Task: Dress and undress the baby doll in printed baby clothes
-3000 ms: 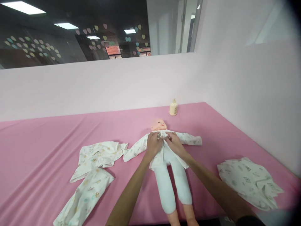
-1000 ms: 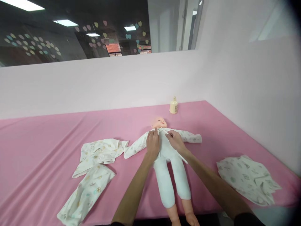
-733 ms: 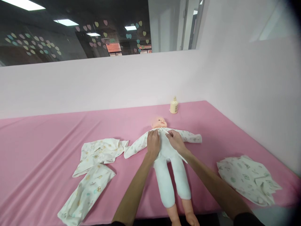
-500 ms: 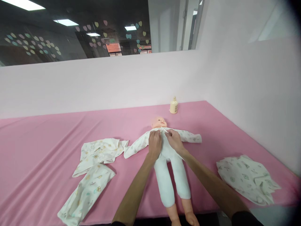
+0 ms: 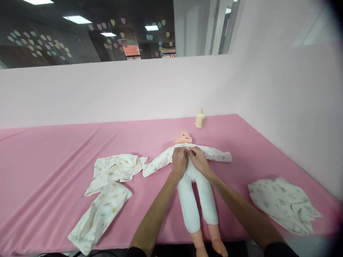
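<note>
A baby doll [image 5: 189, 205] lies on its back with its head toward the wall and its lower legs past the front edge. Its body and thighs are white; its feet are bare. A white printed baby shirt [image 5: 160, 164] is on its arms, with both sleeves spread outward. My left hand [image 5: 179, 161] is closed on the shirt's front at the chest. Close beside it, my right hand [image 5: 198, 159] pinches the other side of the front just below the neck. The fingers hide the fastening between them.
A pink-covered table [image 5: 53, 157] meets white walls behind and at the right. A printed baby top and pants [image 5: 112, 192] lie left of the doll, and a folded printed cloth [image 5: 284, 205] lies right. A cream pump bottle [image 5: 200, 119] stands behind the doll's head.
My two hands have drawn closer together over the doll's chest, bringing the shirt's front sides nearer each other. The view has shifted slightly; the clothes and bottle stay put.
</note>
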`<act>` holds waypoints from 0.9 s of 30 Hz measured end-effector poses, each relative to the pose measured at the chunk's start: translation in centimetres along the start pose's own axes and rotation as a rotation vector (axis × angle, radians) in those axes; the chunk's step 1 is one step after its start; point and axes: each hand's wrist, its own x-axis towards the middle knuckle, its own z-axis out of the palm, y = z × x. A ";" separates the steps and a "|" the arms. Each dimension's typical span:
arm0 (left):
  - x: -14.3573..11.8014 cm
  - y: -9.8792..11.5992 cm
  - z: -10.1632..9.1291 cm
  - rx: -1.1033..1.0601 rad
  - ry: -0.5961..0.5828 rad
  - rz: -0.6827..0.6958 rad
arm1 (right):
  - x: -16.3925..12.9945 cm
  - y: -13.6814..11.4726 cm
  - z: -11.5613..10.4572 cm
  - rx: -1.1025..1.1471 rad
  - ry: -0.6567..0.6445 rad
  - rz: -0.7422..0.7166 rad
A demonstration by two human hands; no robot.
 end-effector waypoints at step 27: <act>0.8 0.8 -1.7 -0.697 -0.120 -0.450 | -2.9 0.7 1.1 0.049 -0.096 -0.058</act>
